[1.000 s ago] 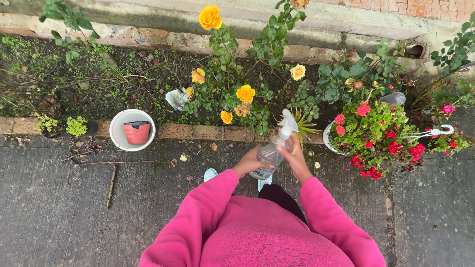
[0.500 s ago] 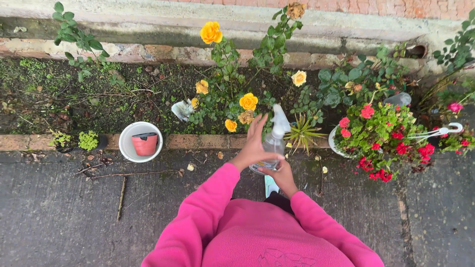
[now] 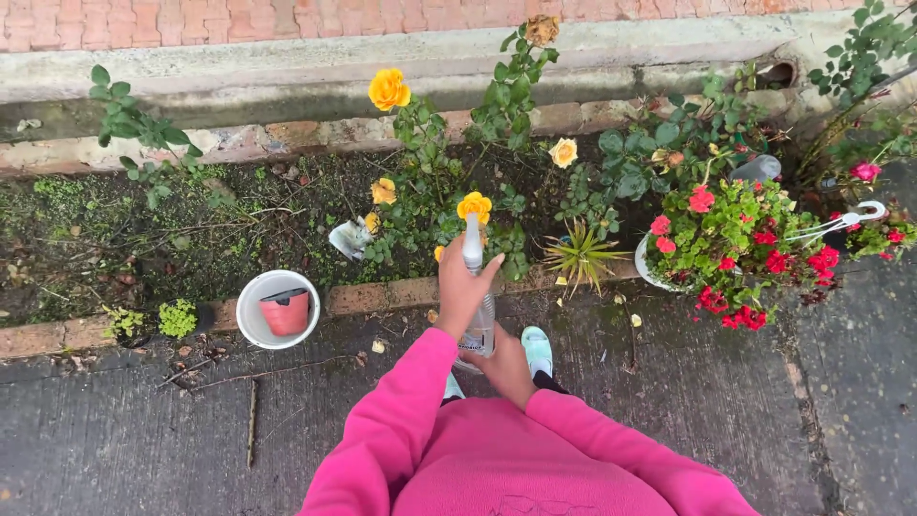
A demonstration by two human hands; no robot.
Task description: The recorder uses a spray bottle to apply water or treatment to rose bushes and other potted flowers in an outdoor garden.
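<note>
Bottle (image 3: 480,320) of clear plastic, upright at centre, white nozzle pointing to 12 o'clock, base hidden behind knuckles. Left hand (image 3: 462,285) wrapped round upper bottle from 9 o'clock, fingers closed on neck. Right hand (image 3: 506,368) cupped under bottom from 5 o'clock, gripping; fingertips out of sight. Pink fleece sleeves, cut off by lower edge. Pale shoe (image 3: 537,350) half covered at 3 o'clock of bottle. Yellow roses (image 3: 475,205) just beyond nozzle, ruffled, on thorny green stems. Round white bucket (image 3: 256,320) at 9 o'clock, smooth, with terracotta-coloured pot (image 3: 287,311) inside. Red flowers (image 3: 735,253) at 2 o'clock, their white pot mostly buried under leaves. Rough grey concrete underfoot.
</note>
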